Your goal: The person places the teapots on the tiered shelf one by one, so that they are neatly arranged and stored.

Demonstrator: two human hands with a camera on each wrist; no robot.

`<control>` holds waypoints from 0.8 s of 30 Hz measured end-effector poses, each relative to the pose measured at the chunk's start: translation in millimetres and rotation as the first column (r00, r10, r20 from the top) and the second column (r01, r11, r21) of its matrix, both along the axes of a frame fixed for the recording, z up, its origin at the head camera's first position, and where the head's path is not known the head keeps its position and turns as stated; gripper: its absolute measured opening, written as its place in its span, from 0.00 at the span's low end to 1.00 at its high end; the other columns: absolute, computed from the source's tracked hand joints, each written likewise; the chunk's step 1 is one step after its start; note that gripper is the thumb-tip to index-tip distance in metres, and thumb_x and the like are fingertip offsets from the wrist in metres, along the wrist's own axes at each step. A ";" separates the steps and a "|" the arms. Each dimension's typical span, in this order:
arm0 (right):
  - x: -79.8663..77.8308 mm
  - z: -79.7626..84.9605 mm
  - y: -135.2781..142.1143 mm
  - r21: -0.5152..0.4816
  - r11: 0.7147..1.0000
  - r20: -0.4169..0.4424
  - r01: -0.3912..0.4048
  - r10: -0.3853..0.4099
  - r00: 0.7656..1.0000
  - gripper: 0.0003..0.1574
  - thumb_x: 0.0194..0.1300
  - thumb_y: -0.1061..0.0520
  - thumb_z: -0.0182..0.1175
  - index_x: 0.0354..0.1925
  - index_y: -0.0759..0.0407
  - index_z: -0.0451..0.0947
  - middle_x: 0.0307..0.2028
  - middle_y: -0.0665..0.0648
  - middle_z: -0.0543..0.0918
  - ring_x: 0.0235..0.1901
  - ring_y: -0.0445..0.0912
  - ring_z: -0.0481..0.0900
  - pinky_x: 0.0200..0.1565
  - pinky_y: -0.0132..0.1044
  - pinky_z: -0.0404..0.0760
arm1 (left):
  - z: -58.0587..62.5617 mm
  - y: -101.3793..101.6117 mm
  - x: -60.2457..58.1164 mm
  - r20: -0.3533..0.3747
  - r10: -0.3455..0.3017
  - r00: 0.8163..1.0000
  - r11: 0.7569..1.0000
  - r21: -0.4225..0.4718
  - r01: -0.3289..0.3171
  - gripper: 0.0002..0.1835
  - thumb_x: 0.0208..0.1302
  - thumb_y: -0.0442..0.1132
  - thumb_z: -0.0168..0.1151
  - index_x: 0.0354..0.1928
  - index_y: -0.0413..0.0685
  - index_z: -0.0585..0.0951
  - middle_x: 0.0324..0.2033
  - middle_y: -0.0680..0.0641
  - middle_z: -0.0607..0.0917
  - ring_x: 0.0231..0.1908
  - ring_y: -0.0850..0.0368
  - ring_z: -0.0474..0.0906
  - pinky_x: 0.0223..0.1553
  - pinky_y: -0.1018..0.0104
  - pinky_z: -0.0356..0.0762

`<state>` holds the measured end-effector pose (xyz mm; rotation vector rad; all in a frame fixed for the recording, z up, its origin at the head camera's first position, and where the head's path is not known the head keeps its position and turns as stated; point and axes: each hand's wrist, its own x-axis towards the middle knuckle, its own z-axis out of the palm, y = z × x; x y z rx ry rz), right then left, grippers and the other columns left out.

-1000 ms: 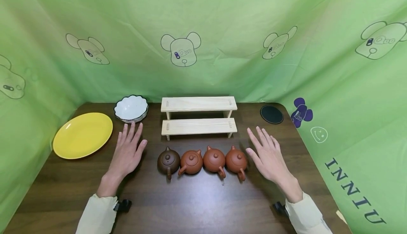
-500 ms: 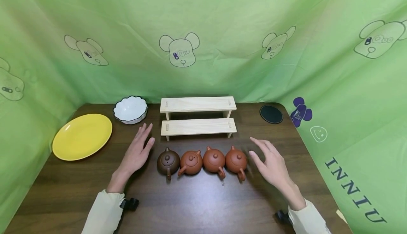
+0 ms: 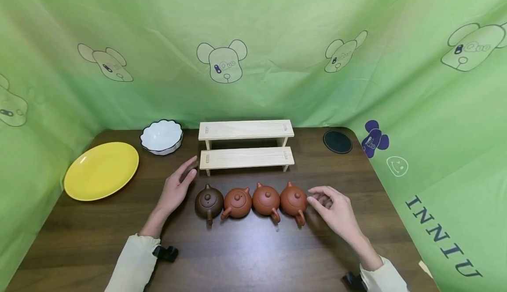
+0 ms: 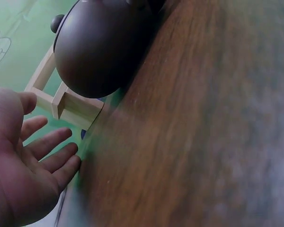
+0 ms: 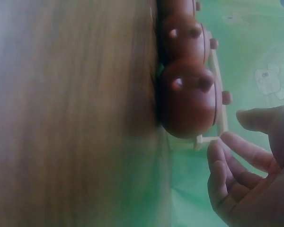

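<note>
Four-legged stands aside, a row of small clay teapots lies across the middle of the table: a dark brown teapot at left, then reddish-brown ones, ending in the rightmost teapot. My left hand is left of the dark teapot, fingers extended and holding nothing. In the left wrist view, its palm shows beside the dark teapot. My right hand is at the rightmost teapot's right side, thumb and index finger apart, other fingers loosely bent. The right wrist view shows a gap between that hand and the teapot.
Behind the teapots stands a two-step wooden rack. A yellow plate and a white scalloped bowl are at left. A black oval coaster lies at the back right. Green cloth surrounds the table.
My left hand has moved right toward the dark teapot. My right hand has shifted down, its fingers bending beside the rightmost teapot. The teapots have stayed in place.
</note>
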<state>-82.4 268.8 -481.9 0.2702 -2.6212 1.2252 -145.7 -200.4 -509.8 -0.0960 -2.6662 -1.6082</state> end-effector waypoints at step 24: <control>11.0 -7.8 -2.3 -0.172 0.981 0.426 -0.085 0.152 0.892 0.12 0.74 0.53 0.75 0.34 0.58 0.91 0.20 0.54 0.83 0.18 0.40 0.76 0.21 0.33 0.79 | -8.7 21.7 -20.7 0.013 0.045 0.999 0.925 0.377 -0.047 0.22 0.87 0.36 0.58 0.77 0.38 0.78 0.77 0.37 0.77 0.56 0.73 0.83 0.58 0.73 0.87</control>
